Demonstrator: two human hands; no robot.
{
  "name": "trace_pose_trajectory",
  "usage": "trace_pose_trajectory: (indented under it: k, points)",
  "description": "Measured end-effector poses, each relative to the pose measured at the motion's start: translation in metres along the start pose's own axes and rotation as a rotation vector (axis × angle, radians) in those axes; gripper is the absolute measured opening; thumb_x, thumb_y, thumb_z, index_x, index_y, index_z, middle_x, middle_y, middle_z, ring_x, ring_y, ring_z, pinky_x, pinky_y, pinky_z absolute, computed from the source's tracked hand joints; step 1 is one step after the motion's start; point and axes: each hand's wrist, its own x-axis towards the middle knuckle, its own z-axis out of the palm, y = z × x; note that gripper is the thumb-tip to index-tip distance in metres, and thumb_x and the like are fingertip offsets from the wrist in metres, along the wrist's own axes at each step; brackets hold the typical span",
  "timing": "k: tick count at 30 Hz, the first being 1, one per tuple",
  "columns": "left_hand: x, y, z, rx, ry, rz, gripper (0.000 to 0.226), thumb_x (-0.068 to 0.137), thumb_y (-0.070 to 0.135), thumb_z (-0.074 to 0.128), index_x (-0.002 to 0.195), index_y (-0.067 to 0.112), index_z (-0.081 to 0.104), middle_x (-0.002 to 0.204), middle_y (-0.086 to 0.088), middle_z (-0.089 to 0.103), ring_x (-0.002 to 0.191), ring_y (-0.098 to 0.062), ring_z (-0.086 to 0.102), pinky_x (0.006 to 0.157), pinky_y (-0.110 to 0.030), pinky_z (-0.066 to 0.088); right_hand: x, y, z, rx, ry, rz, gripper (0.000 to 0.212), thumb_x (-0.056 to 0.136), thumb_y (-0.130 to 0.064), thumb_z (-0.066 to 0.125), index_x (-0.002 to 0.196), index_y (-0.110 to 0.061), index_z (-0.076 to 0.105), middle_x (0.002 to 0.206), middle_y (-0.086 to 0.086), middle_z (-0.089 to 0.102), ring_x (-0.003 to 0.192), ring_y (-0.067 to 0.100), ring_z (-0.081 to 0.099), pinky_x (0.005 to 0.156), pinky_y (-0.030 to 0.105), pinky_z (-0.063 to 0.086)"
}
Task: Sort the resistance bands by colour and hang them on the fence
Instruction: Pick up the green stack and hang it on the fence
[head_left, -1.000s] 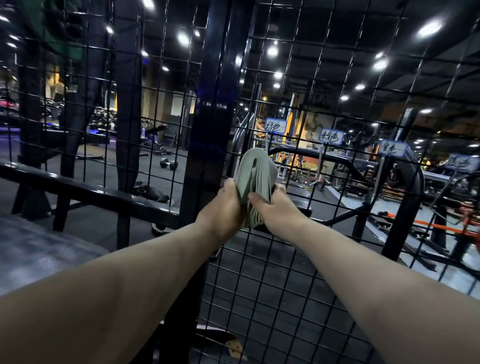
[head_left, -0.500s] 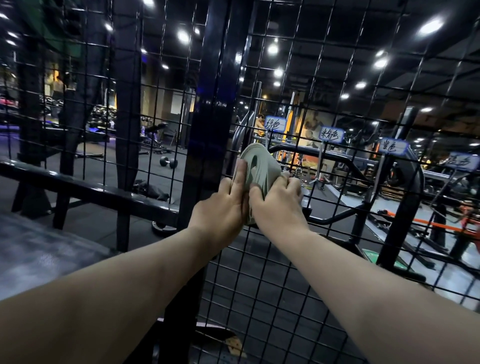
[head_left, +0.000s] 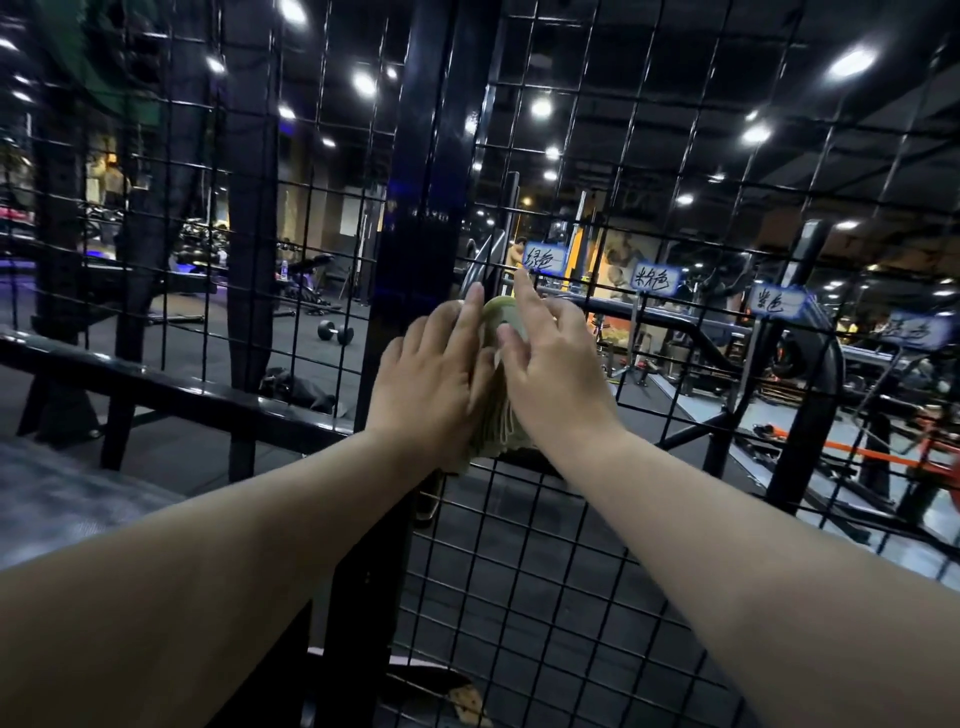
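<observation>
A bundle of pale green resistance bands (head_left: 500, 421) hangs against the black wire fence (head_left: 519, 545), just below the leftmost handwritten label (head_left: 544, 258). My left hand (head_left: 434, 376) lies flat on the bundle's left side with straight fingers. My right hand (head_left: 553, 364) presses on its right side, fingers spread and the index finger pointing up at the label. Most of the bundle is hidden behind both hands; only its top curve and lower ends show.
A thick black post (head_left: 410, 260) stands just left of the bands. More blue-edged labels (head_left: 653, 279) (head_left: 775, 302) hang along the fence to the right. Behind the mesh are gym machines, a dumbbell (head_left: 335, 332) on the floor and a black rail (head_left: 156, 384).
Both hands gripped the green bundle in curled fingers a second ago; now their fingers are straightened and spread flat over it. The bundle sits slightly lower against the mesh.
</observation>
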Motion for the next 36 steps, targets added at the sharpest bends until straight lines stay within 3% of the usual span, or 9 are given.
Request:
trace_pose_trajectory:
  k: [3, 5, 15, 17, 20, 23, 27, 33, 36]
  points:
    - [0.015, 0.001, -0.003, -0.087, -0.009, 0.011, 0.056, 0.104, 0.04, 0.031, 0.156, 0.02, 0.025, 0.147, 0.0, 0.043, 0.131, -0.022, 0.04, 0.105, -0.038, 0.035, 0.012, 0.0, -0.005, -0.018, -0.003, -0.004, 0.044, 0.106, -0.03, 0.041, 0.148, -0.02, 0.042, 0.128, 0.005, 0.053, 0.117, 0.024, 0.052, 0.097, 0.04, 0.048]
    - [0.022, 0.0, -0.004, -0.077, -0.041, 0.008, 0.053, 0.104, 0.038, 0.033, 0.152, 0.016, 0.035, 0.144, -0.002, 0.048, 0.129, -0.022, 0.043, 0.105, -0.038, 0.035, 0.015, 0.001, -0.007, -0.078, -0.039, 0.025, 0.041, 0.106, -0.023, 0.042, 0.146, -0.02, 0.046, 0.13, 0.006, 0.056, 0.117, 0.027, 0.056, 0.095, 0.04, 0.049]
    - [0.024, 0.006, -0.012, -0.261, -0.163, -0.079, 0.059, 0.104, 0.042, 0.038, 0.155, 0.016, 0.025, 0.145, -0.004, 0.044, 0.125, -0.023, 0.051, 0.1, -0.041, 0.046, 0.021, 0.0, -0.01, -0.104, -0.052, 0.05, 0.035, 0.099, -0.03, 0.057, 0.131, -0.017, 0.057, 0.117, 0.009, 0.064, 0.101, 0.026, 0.062, 0.077, 0.03, 0.046]
    - [0.025, 0.004, -0.011, -0.294, -0.164, -0.083, 0.055, 0.104, 0.038, 0.04, 0.154, 0.016, 0.031, 0.141, -0.005, 0.048, 0.123, -0.021, 0.052, 0.099, -0.036, 0.046, 0.022, 0.0, -0.01, -0.095, -0.051, 0.058, 0.033, 0.098, -0.029, 0.057, 0.129, -0.017, 0.057, 0.115, 0.009, 0.065, 0.099, 0.026, 0.063, 0.078, 0.031, 0.049]
    - [0.028, 0.001, -0.008, -0.412, -0.137, -0.117, 0.039, 0.103, 0.032, 0.046, 0.14, 0.02, 0.052, 0.113, 0.0, 0.063, 0.102, -0.016, 0.063, 0.082, -0.027, 0.05, 0.023, -0.001, -0.007, -0.074, -0.042, 0.093, 0.032, 0.098, -0.029, 0.058, 0.129, -0.019, 0.058, 0.114, 0.007, 0.066, 0.097, 0.024, 0.062, 0.075, 0.03, 0.047]
    - [0.026, 0.001, -0.006, -0.506, -0.11, -0.167, 0.031, 0.101, 0.028, 0.053, 0.131, 0.024, 0.06, 0.107, 0.005, 0.072, 0.096, -0.01, 0.066, 0.082, -0.027, 0.055, 0.023, -0.001, -0.007, -0.053, -0.045, 0.133, 0.034, 0.098, -0.032, 0.057, 0.13, -0.021, 0.057, 0.116, 0.004, 0.066, 0.097, 0.021, 0.06, 0.072, 0.029, 0.042]
    - [0.025, 0.003, -0.006, -0.422, -0.063, -0.2, 0.036, 0.099, 0.032, 0.057, 0.132, 0.018, 0.062, 0.113, 0.003, 0.072, 0.099, -0.01, 0.067, 0.086, -0.029, 0.056, 0.02, -0.002, -0.009, -0.047, -0.044, 0.128, 0.039, 0.098, -0.03, 0.058, 0.135, -0.018, 0.055, 0.124, 0.006, 0.064, 0.109, 0.025, 0.061, 0.078, 0.027, 0.042]
    - [0.016, 0.008, -0.007, -0.395, -0.17, -0.191, 0.024, 0.102, 0.036, 0.045, 0.108, 0.018, 0.059, 0.091, 0.001, 0.07, 0.082, -0.018, 0.068, 0.071, -0.037, 0.056, 0.013, -0.004, 0.0, -0.062, -0.088, 0.125, 0.047, 0.101, -0.025, 0.051, 0.145, -0.012, 0.041, 0.137, 0.012, 0.049, 0.112, 0.025, 0.056, 0.079, 0.028, 0.04]
    - [0.008, 0.012, -0.006, -0.375, -0.236, -0.185, 0.034, 0.105, 0.035, 0.037, 0.13, 0.015, 0.047, 0.113, -0.008, 0.064, 0.092, -0.024, 0.065, 0.077, -0.042, 0.053, 0.004, -0.003, 0.004, -0.079, -0.132, 0.121, 0.061, 0.102, -0.025, 0.048, 0.155, -0.012, 0.02, 0.148, 0.013, 0.035, 0.125, 0.03, 0.05, 0.097, 0.037, 0.046]
